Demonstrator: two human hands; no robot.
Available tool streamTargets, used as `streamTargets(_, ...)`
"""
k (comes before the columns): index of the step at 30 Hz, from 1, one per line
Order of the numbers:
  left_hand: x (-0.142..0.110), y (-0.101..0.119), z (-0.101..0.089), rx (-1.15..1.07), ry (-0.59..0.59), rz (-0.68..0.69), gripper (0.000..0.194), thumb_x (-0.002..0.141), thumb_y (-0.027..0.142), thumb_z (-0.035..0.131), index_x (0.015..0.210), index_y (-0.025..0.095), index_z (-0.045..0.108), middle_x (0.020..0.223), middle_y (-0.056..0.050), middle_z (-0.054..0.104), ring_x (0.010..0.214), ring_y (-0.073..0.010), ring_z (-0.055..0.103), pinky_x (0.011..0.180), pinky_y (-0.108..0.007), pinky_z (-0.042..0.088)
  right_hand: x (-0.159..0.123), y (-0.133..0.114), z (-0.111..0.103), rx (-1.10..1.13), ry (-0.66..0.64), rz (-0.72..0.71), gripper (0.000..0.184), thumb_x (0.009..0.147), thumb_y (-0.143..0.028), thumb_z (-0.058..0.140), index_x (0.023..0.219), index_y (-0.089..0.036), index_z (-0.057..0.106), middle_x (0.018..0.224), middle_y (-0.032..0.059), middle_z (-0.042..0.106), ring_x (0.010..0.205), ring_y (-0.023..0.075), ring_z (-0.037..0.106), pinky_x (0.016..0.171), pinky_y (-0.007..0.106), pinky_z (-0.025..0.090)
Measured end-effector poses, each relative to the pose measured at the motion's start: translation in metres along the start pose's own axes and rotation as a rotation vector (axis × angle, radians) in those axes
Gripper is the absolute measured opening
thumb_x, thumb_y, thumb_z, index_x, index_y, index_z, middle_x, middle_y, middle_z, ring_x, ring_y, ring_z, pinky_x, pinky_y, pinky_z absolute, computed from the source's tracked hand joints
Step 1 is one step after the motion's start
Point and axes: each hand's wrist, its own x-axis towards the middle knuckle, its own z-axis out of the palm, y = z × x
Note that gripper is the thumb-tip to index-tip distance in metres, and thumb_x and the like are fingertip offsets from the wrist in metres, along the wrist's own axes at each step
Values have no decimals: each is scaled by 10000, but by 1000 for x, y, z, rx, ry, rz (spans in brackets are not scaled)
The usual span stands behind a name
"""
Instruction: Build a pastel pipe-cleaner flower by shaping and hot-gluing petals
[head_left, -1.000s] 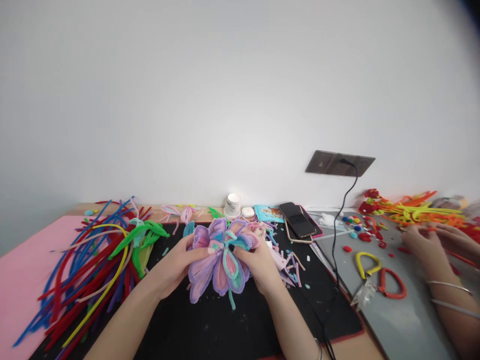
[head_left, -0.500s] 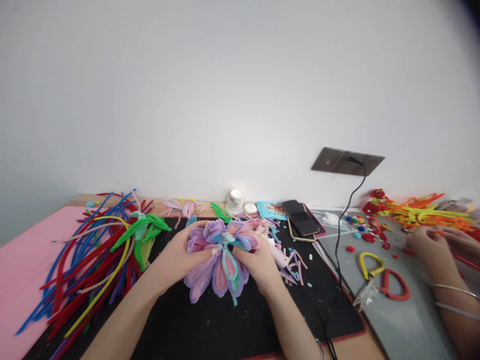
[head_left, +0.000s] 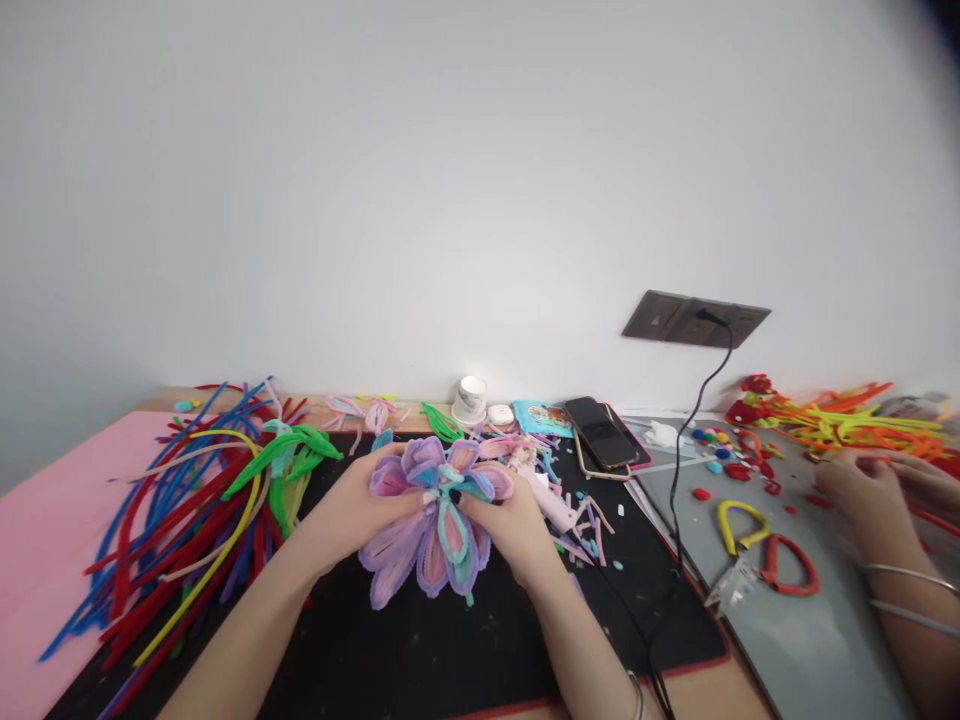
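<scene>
A pipe-cleaner flower (head_left: 431, 555) with looped lilac, pink and teal petals is held up over the black mat (head_left: 360, 650). My left hand (head_left: 367, 505) grips its left side, thumb pressed in near the centre. From the right, my right hand (head_left: 510, 520) closes on it, with the thumb beside a small dark spot in the middle. The petals hide most of the fingers of both hands. Just behind my right hand lies a pale pink glue gun (head_left: 553, 508), its body partly covered.
Loose coloured pipe cleaners (head_left: 195, 520) heap on the left over a pink sheet (head_left: 45, 520). Behind stand a paper cup (head_left: 472, 398) and a phone (head_left: 602, 437). A black cord (head_left: 679, 490) hangs from the wall socket. Pliers (head_left: 739, 560) and a co-worker's hands (head_left: 862, 490) are at right.
The flower and both my hands have shifted slightly left, and the flower has turned a little. Both hands keep their hold. The co-worker's hands have barely moved.
</scene>
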Motion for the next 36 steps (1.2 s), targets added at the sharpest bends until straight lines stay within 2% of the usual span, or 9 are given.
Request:
streamTargets(8,-2,0,-5,-119,-87,-21,633,649,297,798,1228,249,546,1206,-78,666,1121,-310,612,989,-449,472,0,-1,-1,28,2,47,78,681,-178,642,758,-166,637,745,0,643,704,163,565,696,288,456)
streamTargets(14,-2,3,-4,-77,-69,-7,552,694,309,768,1199,235,559,1192,-62,667,1128,-281,610,1006,-417,456,0,0,0,32,-3,49,73,680,-182,643,748,-163,626,712,-12,623,669,148,543,670,274,447)
streamTargets(27,1,0,0,5,8,1,511,656,316,777,1117,191,597,1083,-69,703,1061,-300,637,975,-424,458,-1,-4,3,16,14,41,52,659,-164,634,703,-174,609,656,-31,594,606,133,497,622,263,423)
streamTargets(36,4,-8,1,0,9,15,425,662,261,755,1054,172,619,1010,-66,719,993,-295,653,915,-410,481,-1,-1,4,24,24,64,47,647,-165,620,650,-174,573,599,-43,531,564,116,439,575,250,388)
